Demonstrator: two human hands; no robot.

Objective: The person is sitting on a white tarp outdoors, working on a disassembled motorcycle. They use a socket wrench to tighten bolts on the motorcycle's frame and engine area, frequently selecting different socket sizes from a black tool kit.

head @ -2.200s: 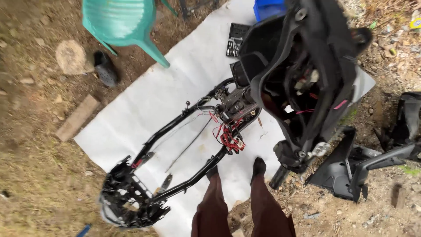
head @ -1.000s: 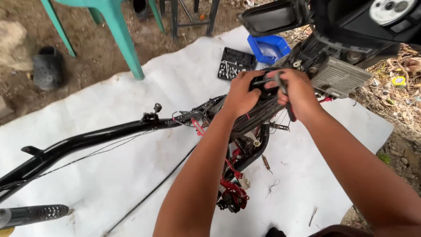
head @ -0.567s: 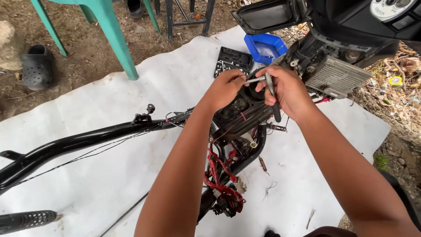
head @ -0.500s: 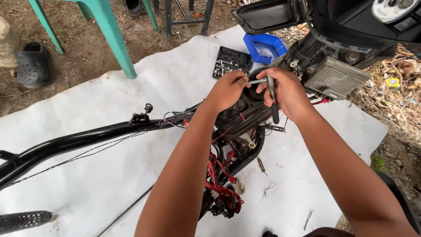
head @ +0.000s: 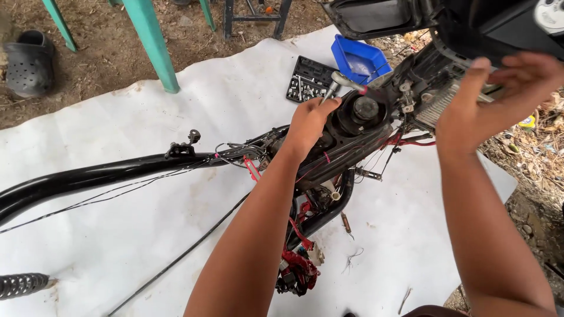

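Observation:
My left hand (head: 306, 124) is closed around the handle of a silver ratchet wrench (head: 339, 83), whose head points up and away. The hand rests on a black housing with a round cap (head: 365, 109) in the middle of a stripped scooter frame (head: 94, 177). My right hand (head: 499, 94) hovers open, fingers spread, in front of the finned grey engine part (head: 437, 108) and the black body panel (head: 487, 23) at the upper right. It holds nothing. Red and black wires (head: 298, 267) hang below the housing.
A white sheet (head: 117, 252) covers the ground. On it lie a black socket case (head: 308, 87) and a blue bin (head: 359, 58). Green chair legs (head: 154, 46) and a black clog (head: 28, 63) stand on the dirt at top left. A coil spring (head: 21, 286) sits at bottom left.
Both hands were together on the ratchet over the housing. My right hand has let go and lifted to the right, fingers spread. My left hand keeps the ratchet.

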